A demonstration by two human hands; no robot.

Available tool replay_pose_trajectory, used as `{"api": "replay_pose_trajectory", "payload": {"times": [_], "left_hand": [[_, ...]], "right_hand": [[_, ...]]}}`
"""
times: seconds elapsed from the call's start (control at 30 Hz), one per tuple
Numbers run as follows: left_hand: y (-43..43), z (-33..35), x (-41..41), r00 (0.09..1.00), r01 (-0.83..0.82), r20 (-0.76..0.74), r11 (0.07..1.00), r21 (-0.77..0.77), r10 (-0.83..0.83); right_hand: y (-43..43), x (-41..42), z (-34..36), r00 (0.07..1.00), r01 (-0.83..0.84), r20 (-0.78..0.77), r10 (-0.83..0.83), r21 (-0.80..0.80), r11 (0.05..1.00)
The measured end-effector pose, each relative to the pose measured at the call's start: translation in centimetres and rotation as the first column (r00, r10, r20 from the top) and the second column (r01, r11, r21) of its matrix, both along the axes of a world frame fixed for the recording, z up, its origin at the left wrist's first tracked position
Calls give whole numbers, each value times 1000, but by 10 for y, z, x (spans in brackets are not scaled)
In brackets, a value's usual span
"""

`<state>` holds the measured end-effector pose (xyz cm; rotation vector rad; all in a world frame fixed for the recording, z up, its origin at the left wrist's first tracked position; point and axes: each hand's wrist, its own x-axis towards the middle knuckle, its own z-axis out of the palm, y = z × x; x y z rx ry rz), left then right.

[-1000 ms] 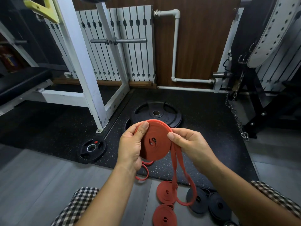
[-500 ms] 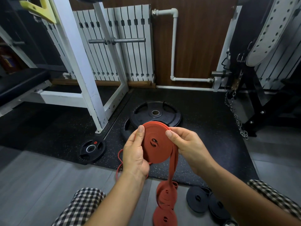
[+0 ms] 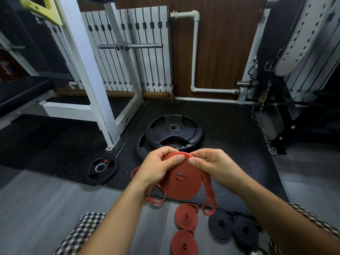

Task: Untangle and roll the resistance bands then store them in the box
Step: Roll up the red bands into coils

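A red resistance band (image 3: 182,183) is wound into a flat coil that I hold upright in front of me. My left hand (image 3: 156,170) grips its left rim, thumb pressed on the face. My right hand (image 3: 215,166) pinches the top right rim, and a short loose loop of the band (image 3: 208,203) hangs below it. A thin red band (image 3: 154,198) curls out under my left wrist. On the floor lie two rolled red bands (image 3: 186,217) (image 3: 184,244) and two rolled black bands (image 3: 220,224) (image 3: 245,230). No box is in view.
Black weight plates (image 3: 173,132) lie stacked on the rubber mat just beyond my hands, and a small plate (image 3: 101,169) sits to the left. A white rack frame (image 3: 95,89) stands at the left, a chain (image 3: 263,129) and dark machine at the right.
The hanging loop has grown much shorter as more band went onto the coil. Both hands have shifted up to the coil's top rim.
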<state>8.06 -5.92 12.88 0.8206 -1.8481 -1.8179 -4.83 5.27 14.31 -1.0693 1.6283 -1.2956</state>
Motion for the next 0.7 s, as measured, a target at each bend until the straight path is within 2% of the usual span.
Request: {"api": "replay_pose_trajectory", "payload": {"times": [0.07,0.17,0.33,0.4,0.47,0.53,0.63,0.7], "left_hand": [[4,-3,-4,995,-98,-35,993,-67,96],[6,0,-6,971,-205,-121,979,11,205],[10,2,-6,923,-297,-194,937,184,331],[13,2,-7,899,-338,-193,904,263,393],[11,3,-5,917,-300,-176,910,287,358],[3,7,1,965,-173,-156,956,238,213],[-4,10,5,998,10,-68,996,83,-5],[0,5,0,1000,-8,-10,997,-76,7]], "right_hand": [[-1,1,-1,998,57,-28,-57,-13,998],[-2,-3,-1,997,75,-24,-75,9,997],[-3,1,-2,977,53,207,-48,-19,998],[-3,2,-2,968,60,247,-52,-26,998],[-1,-1,-1,979,65,194,-61,-13,998],[1,-6,0,990,51,129,-52,7,999],[2,-6,-3,997,-11,78,8,39,999],[0,-4,-5,997,-20,74,16,49,999]]}}
